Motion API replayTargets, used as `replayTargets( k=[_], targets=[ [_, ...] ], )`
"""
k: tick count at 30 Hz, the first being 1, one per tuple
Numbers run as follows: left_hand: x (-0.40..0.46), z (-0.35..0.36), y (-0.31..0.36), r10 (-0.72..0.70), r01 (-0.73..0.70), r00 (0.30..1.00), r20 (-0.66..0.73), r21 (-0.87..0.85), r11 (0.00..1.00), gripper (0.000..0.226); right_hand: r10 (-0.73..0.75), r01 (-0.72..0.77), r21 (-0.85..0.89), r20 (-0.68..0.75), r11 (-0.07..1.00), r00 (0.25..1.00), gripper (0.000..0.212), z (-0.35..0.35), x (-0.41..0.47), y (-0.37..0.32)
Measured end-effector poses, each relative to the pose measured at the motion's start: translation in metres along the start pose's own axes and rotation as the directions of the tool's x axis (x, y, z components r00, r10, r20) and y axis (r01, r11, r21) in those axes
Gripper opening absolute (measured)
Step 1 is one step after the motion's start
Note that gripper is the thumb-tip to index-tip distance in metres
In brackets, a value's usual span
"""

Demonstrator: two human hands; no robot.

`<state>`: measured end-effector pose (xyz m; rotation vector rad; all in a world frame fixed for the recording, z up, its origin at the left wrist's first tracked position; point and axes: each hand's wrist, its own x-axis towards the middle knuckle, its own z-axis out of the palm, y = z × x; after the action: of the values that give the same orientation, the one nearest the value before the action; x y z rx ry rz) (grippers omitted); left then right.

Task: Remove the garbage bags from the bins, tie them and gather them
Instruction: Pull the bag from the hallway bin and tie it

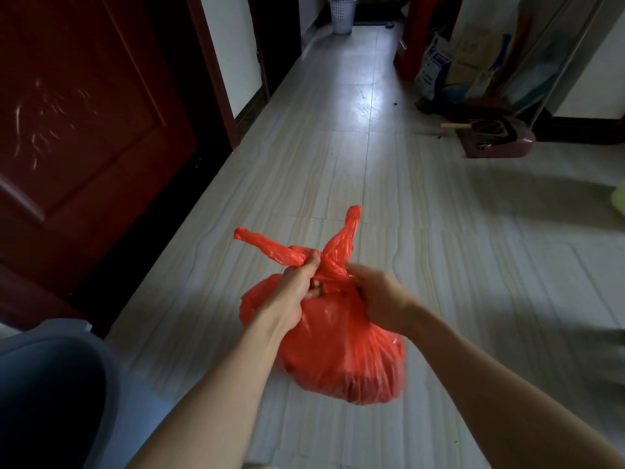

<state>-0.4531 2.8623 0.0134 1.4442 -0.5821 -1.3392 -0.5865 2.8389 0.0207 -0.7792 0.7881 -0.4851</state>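
Bag [334,346]: red, full, two ears up | left hand [299,289], right hand [378,296]: both clamped at its neck | knot likely unfinished

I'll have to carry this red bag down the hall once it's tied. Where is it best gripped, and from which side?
Probably the gathered neck of the red bag, between the left hand and right hand. Come from above: the plastic bunches narrow there, the two twisted handles stick up, and the full, rounded body hangs below, so it should hang steady.
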Motion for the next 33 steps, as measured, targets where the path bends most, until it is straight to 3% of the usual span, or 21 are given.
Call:
replayTargets(
  k=[2,4,8,11,13,16,18,21,24,26,28,30,33],
  targets=[
    [0.0,-0.006,-0.003,0.047,-0.059,0.995,0.086,0.144,0.988,0.032,0.036,-0.042,0.067,0.1,0.997,0.994,0.034,0.001,-0.004,-0.002],
    [-0.001,-0.008,-0.006,0.059,-0.088,0.99,0.127,0.233,0.968,0.033,-0.043,0.037,0.124,0.043,0.992,0.998,0.024,0.003,-0.002,-0.001],
    [-0.002,-0.008,0.002,0.017,-0.049,0.986,0.168,0.187,0.981,0.038,-0.142,0.136,0.153,0.028,0.979,0.989,0.023,0.007,0.002,0.001],
    [-0.001,-0.013,0.004,-0.005,-0.022,0.982,0.19,0.14,0.99,0.026,-0.188,0.188,0.005,0.025,0.982,0.982,0.027,0.005,0.0,-0.002],
    [-0.003,-0.021,0.002,-0.001,-0.023,0.958,0.286,0.079,0.997,0.023,-0.206,0.207,-0.202,0.022,0.957,0.978,0.034,0.006,-0.003,-0.002],
    [-0.008,-0.027,0.003,-0.074,0.125,0.909,0.411,-0.099,0.987,0.033,-0.273,0.266,-0.61,0.083,0.747,0.958,0.038,0.007,-0.009,-0.006],
    [-0.006,-0.028,0.004,-0.153,0.19,0.906,0.395,-0.055,0.98,0.036,-0.311,0.302,-0.778,0.145,0.551,0.939,0.036,0.007,-0.012,-0.011],
    [-0.006,-0.023,0.006,-0.22,0.215,0.917,0.332,0.052,0.975,0.041,-0.288,0.313,-0.892,0.221,0.326,0.932,0.03,0.007,-0.012,-0.012],
    [-0.004,-0.02,0.002,-0.18,0.16,0.939,0.294,0.092,0.983,0.02,-0.253,0.253,-0.946,0.199,0.203,0.947,0.03,0.005,-0.011,-0.009],
    [-0.002,-0.019,0.0,-0.131,0.124,0.944,0.302,0.044,0.991,0.019,-0.266,0.231,-0.93,0.154,0.287,0.952,0.031,0.005,-0.012,-0.01],
    [0.0,-0.021,-0.001,-0.103,0.102,0.95,0.295,0.019,0.995,0.034,-0.303,0.21,-0.784,0.029,0.585,0.953,0.031,0.005,-0.014,-0.012],
    [-0.001,-0.02,-0.002,-0.029,-0.01,0.965,0.259,0.15,0.989,0.041,-0.265,0.136,-0.55,-0.161,0.824,0.951,0.027,0.002,-0.012,-0.012],
    [-0.002,-0.013,-0.003,0.167,-0.225,0.97,0.178,0.391,0.892,0.041,-0.173,0.038,-0.429,-0.28,0.902,0.944,0.026,-0.001,-0.007,-0.008]
  ],
)
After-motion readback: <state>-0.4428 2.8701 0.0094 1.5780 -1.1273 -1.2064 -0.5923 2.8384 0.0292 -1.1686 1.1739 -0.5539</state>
